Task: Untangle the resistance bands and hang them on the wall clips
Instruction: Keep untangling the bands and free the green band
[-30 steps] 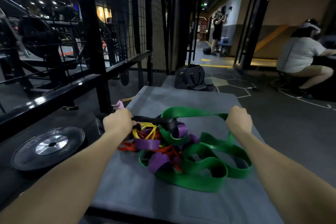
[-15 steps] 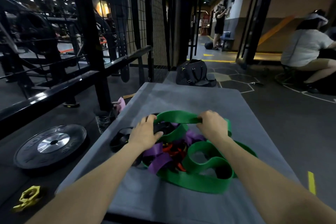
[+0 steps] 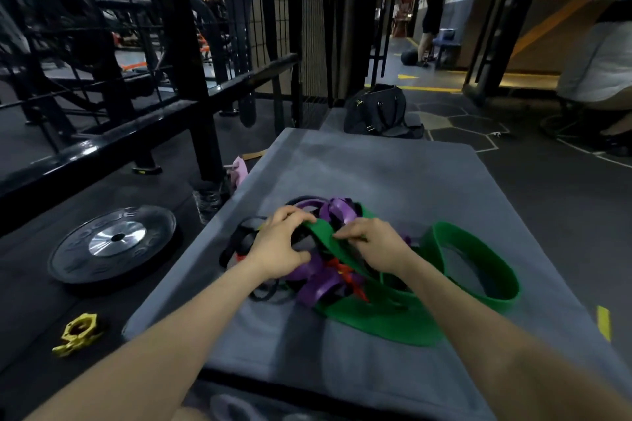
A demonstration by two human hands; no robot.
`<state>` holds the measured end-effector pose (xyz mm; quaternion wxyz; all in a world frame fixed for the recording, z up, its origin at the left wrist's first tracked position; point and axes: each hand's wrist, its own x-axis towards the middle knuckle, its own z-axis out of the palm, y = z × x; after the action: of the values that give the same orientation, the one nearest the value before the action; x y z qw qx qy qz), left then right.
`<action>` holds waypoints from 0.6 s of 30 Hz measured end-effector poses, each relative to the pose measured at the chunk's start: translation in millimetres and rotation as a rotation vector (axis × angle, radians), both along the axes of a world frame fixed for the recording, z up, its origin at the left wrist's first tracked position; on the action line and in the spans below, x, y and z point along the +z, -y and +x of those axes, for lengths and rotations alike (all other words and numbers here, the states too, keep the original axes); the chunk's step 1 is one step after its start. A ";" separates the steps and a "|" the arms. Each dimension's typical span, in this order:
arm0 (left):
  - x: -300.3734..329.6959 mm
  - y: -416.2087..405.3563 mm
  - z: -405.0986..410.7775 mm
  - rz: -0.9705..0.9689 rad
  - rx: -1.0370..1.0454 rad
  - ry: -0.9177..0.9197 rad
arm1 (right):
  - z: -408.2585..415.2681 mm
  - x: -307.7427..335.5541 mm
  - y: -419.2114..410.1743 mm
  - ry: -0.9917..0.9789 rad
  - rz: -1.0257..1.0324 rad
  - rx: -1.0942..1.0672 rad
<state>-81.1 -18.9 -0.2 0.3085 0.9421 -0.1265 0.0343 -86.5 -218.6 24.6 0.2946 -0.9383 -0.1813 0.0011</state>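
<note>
Tangle of resistance bands (image 3: 345,270) lying near the middle of a grey padded mat (image 3: 393,174) on the gym floor. The broad green band (image 3: 475,270) is the largest member: one strip of it rises out of the knot and arches between the two hands, while its free loop lies open on the mat to the person's right, its long axis running from the knot outward to that side. Purple bands (image 3: 328,208), a red band (image 3: 345,270) and thin black bands (image 3: 246,239) are wound together beneath and to the left of the arch.

Left hand (image 3: 280,246): fingers curled over the left end of the raised green strip, thumb low against the purple coil; how much it grips beneath is hidden. Right hand (image 3: 372,243): fingers (image 3: 342,234) pressed together, pinching the strip's edge just right of the crest. The hands are close together, both directly over the knot, and the right is nearer the free loop. Drawing the green band clear would probably mean pulling rightward along that axis.

Surroundings: a weight plate (image 3: 114,243) and a yellow collar (image 3: 77,333) on the floor to the left, a black rack (image 3: 191,85) behind them, a dark bag (image 3: 379,111) beyond the mat. No wall clips can be made out.
</note>
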 end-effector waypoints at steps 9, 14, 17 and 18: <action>-15.2 -0.7 -21.5 -0.020 -0.009 0.170 | 10.0 0.4 -12.2 -0.105 0.279 -0.363; -16.5 2.5 -27.3 0.040 -0.043 0.230 | 19.3 -3.4 -28.9 -0.177 0.161 -0.456; -4.4 1.5 -21.3 0.089 -0.061 0.167 | 21.9 -2.9 -31.6 -0.187 0.141 -0.472; -2.7 0.6 -20.0 0.077 -0.053 0.134 | 21.0 -1.9 -31.4 -0.185 0.156 -0.478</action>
<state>-101.1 -19.5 -3.0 0.2640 0.9452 -0.1729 0.0840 -65.5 -187.2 22.7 0.3732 -0.9248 0.0738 0.0031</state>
